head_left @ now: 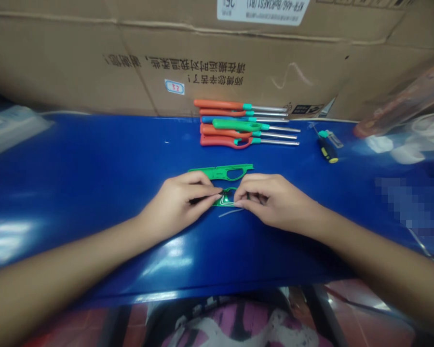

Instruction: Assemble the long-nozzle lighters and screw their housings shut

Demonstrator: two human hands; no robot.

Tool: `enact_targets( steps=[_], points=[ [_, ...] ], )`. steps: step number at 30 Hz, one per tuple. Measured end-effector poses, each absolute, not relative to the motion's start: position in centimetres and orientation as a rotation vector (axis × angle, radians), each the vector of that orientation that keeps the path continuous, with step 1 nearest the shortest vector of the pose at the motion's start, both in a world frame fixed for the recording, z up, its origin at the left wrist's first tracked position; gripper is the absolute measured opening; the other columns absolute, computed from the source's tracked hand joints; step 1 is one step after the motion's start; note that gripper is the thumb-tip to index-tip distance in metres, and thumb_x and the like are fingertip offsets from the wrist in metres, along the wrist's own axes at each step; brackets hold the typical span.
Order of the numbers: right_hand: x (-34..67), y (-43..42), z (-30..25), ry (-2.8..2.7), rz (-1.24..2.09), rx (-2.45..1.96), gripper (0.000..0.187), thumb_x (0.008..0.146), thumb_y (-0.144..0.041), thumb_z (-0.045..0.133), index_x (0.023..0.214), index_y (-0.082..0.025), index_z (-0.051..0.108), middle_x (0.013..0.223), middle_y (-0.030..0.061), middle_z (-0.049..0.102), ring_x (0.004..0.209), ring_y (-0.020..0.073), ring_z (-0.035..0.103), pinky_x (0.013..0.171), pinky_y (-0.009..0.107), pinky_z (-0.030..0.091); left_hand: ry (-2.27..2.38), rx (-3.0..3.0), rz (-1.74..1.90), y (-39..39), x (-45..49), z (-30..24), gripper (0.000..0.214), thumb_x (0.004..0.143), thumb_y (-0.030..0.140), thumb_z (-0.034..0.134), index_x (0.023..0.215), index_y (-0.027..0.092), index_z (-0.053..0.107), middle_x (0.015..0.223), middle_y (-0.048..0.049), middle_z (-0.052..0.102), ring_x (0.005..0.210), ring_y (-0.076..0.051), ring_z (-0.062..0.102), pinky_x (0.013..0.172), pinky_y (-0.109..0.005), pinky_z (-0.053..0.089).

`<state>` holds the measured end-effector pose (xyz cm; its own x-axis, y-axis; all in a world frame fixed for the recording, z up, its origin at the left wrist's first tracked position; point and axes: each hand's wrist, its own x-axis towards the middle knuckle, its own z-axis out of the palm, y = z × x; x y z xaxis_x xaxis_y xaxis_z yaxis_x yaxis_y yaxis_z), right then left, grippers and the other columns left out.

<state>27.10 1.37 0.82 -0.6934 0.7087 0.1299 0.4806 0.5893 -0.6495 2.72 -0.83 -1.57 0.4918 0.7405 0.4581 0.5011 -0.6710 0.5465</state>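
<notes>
Between my hands lies a green lighter casing half point(219, 204), with a small black part point(224, 192) and a bent thin white tube point(224, 202) in it. My left hand point(183, 198) pinches at the black part from the left. The thumb and forefinger of my right hand point(269, 197) are closed at the casing's right side, where the thin tube runs under the fingertips; they hide its end. A loose end of pale tubing point(227, 213) sticks out below the casing. Just behind, a second green casing half point(235, 172) with a trigger opening lies flat.
Several long-nosed lighters point(224, 131) in orange, red, blue and green lie in a row on the blue table point(104, 159). A screwdriver point(327, 150) rests at right. A large cardboard box point(75, 72) stands along the back. Blurred plastic bags point(14, 127) lie at left.
</notes>
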Motion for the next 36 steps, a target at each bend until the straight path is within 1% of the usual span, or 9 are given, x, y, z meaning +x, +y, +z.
enact_targets(
  steps=[3, 7, 13, 20, 22, 28, 30, 33, 36],
  points=[
    [27.27, 1.48, 0.73, -2.461, 0.801, -0.933, 0.010, 0.092, -0.011, 0.064, 0.088, -0.016, 0.072, 0.082, -0.0002, 0.066, 0.067, 0.0078, 0.053, 0.065, 0.022, 0.040, 1.037, 2.388, 0.988, -0.78, 2.75, -1.68, 0.015, 0.094, 0.019, 0.069, 0.103, 0.015, 0.080, 0.093, -0.0053, 0.071, 0.082, -0.013, 0.069, 0.075, -0.024, 0.055],
    [27.37, 1.37, 0.92, -2.520, 0.700, -0.921, 0.012, 0.091, -0.009, 0.061, 0.092, -0.015, 0.070, 0.083, 0.0003, 0.065, 0.069, 0.0089, 0.053, 0.066, 0.023, 0.040, 1.042, 2.387, 0.983, -0.79, 2.70, -1.76, 0.014, 0.094, 0.019, 0.070, 0.103, 0.014, 0.080, 0.092, -0.0054, 0.071, 0.081, -0.013, 0.069, 0.074, -0.024, 0.055],
    [27.54, 1.04, 1.44, -2.631, 0.685, -0.866, 0.015, 0.095, -0.016, 0.058, 0.102, -0.016, 0.071, 0.097, 0.0018, 0.066, 0.070, 0.0086, 0.054, 0.066, 0.023, 0.042, 1.043, 2.391, 0.982, -0.86, 2.73, -1.64, 0.014, 0.093, 0.019, 0.070, 0.102, 0.015, 0.080, 0.093, -0.0052, 0.072, 0.081, -0.013, 0.069, 0.075, -0.024, 0.055],
    [27.86, 1.01, 1.31, -2.653, 0.684, -0.833, 0.023, 0.098, -0.019, 0.056, 0.110, -0.023, 0.075, 0.104, 0.0008, 0.066, 0.080, 0.0099, 0.060, 0.068, 0.024, 0.044, 0.985, 2.440, 0.949, -0.61, 2.27, -1.46, 0.015, 0.094, 0.017, 0.068, 0.104, 0.015, 0.079, 0.096, -0.0056, 0.072, 0.084, -0.013, 0.070, 0.078, -0.023, 0.056],
    [27.96, 0.91, 1.31, -2.675, 0.637, -0.822, 0.023, 0.099, -0.021, 0.056, 0.111, -0.024, 0.076, 0.104, 0.0010, 0.066, 0.082, 0.0109, 0.061, 0.069, 0.025, 0.045, 0.960, 2.442, 0.936, -0.47, 2.10, -1.49, 0.016, 0.094, 0.017, 0.068, 0.105, 0.016, 0.079, 0.097, -0.0055, 0.073, 0.086, -0.013, 0.071, 0.079, -0.022, 0.056],
    [27.94, 0.67, 1.43, -2.730, 0.584, -0.771, 0.023, 0.099, -0.020, 0.055, 0.108, -0.022, 0.076, 0.105, 0.0021, 0.069, 0.087, 0.0129, 0.065, 0.074, 0.026, 0.048, 0.948, 2.451, 0.942, -0.44, 2.01, -1.55, 0.015, 0.094, 0.017, 0.069, 0.104, 0.015, 0.080, 0.099, -0.0060, 0.073, 0.088, -0.013, 0.071, 0.081, -0.022, 0.056],
    [27.80, 0.75, 1.36, -2.683, 0.611, -0.772, 0.021, 0.098, -0.020, 0.057, 0.108, -0.021, 0.075, 0.104, 0.0024, 0.068, 0.086, 0.0123, 0.064, 0.073, 0.025, 0.048, 0.949, 2.456, 0.935, -0.52, 2.04, -1.51, 0.015, 0.094, 0.017, 0.068, 0.105, 0.014, 0.079, 0.099, -0.0065, 0.073, 0.088, -0.013, 0.071, 0.081, -0.022, 0.056],
    [27.54, 0.94, 1.08, -2.567, 0.641, -0.798, 0.020, 0.096, -0.018, 0.059, 0.111, -0.016, 0.073, 0.100, 0.0035, 0.066, 0.076, 0.0097, 0.061, 0.068, 0.023, 0.047, 0.936, 2.474, 0.920, -0.61, 2.09, -1.44, 0.015, 0.095, 0.016, 0.067, 0.105, 0.014, 0.079, 0.099, -0.0066, 0.073, 0.088, -0.014, 0.071, 0.081, -0.023, 0.056],
    [27.28, 1.09, 0.67, -2.491, 0.592, -0.816, 0.020, 0.095, -0.017, 0.062, 0.112, -0.013, 0.070, 0.097, 0.0044, 0.066, 0.070, 0.0092, 0.058, 0.064, 0.023, 0.046, 0.920, 2.497, 0.917, -0.64, 2.16, -1.43, 0.015, 0.095, 0.016, 0.066, 0.105, 0.014, 0.078, 0.099, -0.0071, 0.072, 0.089, -0.014, 0.071, 0.081, -0.024, 0.056]
  ],
)
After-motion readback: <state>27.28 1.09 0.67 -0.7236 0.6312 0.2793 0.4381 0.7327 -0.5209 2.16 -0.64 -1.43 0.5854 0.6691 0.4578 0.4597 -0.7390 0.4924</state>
